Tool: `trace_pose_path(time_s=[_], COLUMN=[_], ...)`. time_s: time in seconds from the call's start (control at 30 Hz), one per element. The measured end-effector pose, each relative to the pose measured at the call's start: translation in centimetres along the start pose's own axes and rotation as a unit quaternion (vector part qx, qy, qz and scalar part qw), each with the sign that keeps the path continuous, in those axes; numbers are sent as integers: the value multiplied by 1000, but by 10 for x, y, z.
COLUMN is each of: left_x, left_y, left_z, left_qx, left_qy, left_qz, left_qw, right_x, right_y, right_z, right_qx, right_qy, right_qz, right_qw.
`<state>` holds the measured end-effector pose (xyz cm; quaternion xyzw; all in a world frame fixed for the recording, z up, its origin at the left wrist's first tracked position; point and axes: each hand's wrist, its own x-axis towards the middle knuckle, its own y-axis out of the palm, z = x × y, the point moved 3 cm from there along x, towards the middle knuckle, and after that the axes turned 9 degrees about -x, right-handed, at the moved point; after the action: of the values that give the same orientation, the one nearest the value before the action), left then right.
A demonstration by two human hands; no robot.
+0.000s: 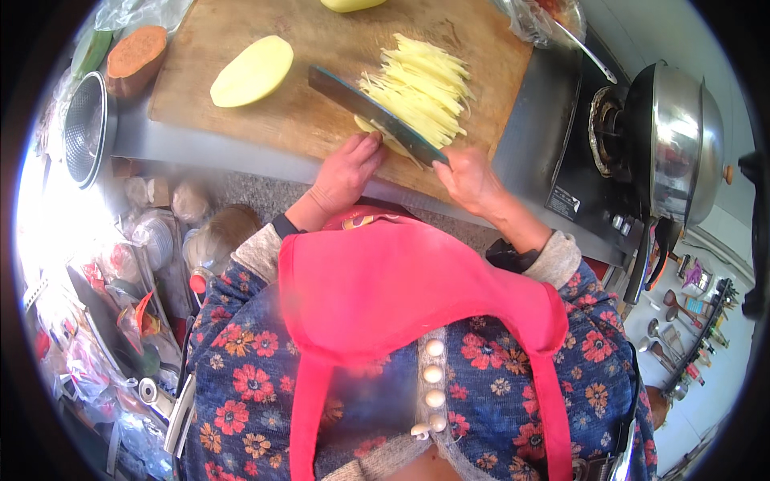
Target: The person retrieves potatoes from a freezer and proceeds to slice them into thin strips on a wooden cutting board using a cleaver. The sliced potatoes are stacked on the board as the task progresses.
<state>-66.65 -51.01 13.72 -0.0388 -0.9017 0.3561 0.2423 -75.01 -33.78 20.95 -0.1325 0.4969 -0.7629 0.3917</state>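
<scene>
On a wooden cutting board (198,36), my right hand (472,180) grips the handle of a kitchen cleaver (385,114), its blade slanting up to the left. My left hand (352,168) presses its fingertips on a small piece of peeled potato (364,124) beside the blade. Cut slices lie along the cleaver's near side. Beyond the blade spreads a pile of potato shreds (421,90). A peeled potato half (252,72) rests cut face up to the left, and part of another peeled potato (352,5) shows at the top edge.
Left of the board are a cut sweet potato (135,60) and a metal strainer (87,129). A gas burner (607,132) and a lidded wok (680,144) stand at the right. A plastic bag with a spoon (586,51) sits at the top right. Utensils hang lower right.
</scene>
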Motion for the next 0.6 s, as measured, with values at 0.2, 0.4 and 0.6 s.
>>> trace_pose_path(time_s=[0.2, 0.4, 0.6], left_x=[0, -3, -2], left_y=[0, 1, 0], left_z=[2, 2, 2], left_qx=[-9, -15, -18], left_qy=[-3, -4, -7], left_qz=[7, 9, 13], left_qw=[1000, 1000, 1000], right_x=[6, 8, 12], right_y=[1, 2, 7], right_z=[0, 4, 0], right_qx=[-22, -68, -15], right_qy=[-13, 12, 21], right_qz=[39, 69, 38], right_qw=[999, 995, 999])
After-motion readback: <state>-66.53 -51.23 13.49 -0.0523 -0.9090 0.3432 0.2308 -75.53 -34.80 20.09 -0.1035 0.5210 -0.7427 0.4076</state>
